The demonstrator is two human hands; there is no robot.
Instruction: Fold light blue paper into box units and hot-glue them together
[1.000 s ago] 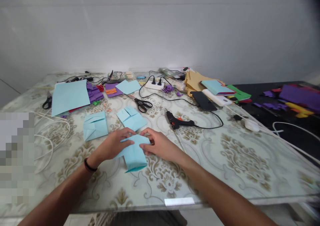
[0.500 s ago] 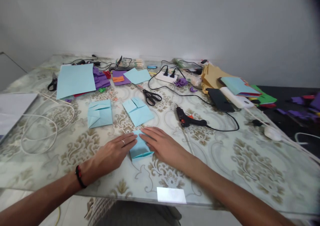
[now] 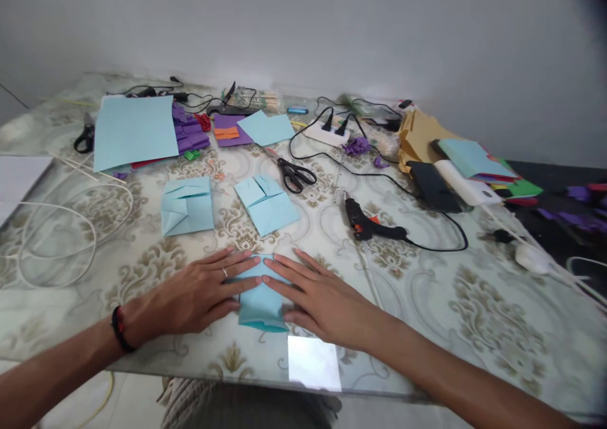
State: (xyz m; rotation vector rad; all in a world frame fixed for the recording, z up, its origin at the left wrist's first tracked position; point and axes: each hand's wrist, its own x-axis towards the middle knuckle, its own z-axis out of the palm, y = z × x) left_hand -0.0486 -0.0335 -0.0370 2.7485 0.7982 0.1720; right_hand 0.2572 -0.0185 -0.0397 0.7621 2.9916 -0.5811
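A light blue folded paper (image 3: 262, 302) lies flat on the table near its front edge. My left hand (image 3: 202, 290) rests on its left side, fingers stretched out and apart, with a ring on one finger. From the other side my right hand (image 3: 322, 293) presses down with spread fingers, its fingertips almost meeting those of the left. The near end of the paper gapes a little, showing a layered fold. Beyond the hands lie two more folded blue papers, one at the left (image 3: 188, 206) with creased flaps and one in the middle (image 3: 267, 205) with a slit.
Black scissors (image 3: 296, 175) and a black glue gun (image 3: 372, 220) lie right of the folded papers. Farther back are blue sheets (image 3: 135, 132), purple paper strips (image 3: 190, 129), a white power strip (image 3: 327, 133), a dark phone (image 3: 434, 187) and brown paper (image 3: 420, 132). A white cable (image 3: 92, 239) coils at left.
Both hands have spread their fingers wider over the paper, and paper and hands appear nearer the table's front edge. The camera view has shifted slightly.
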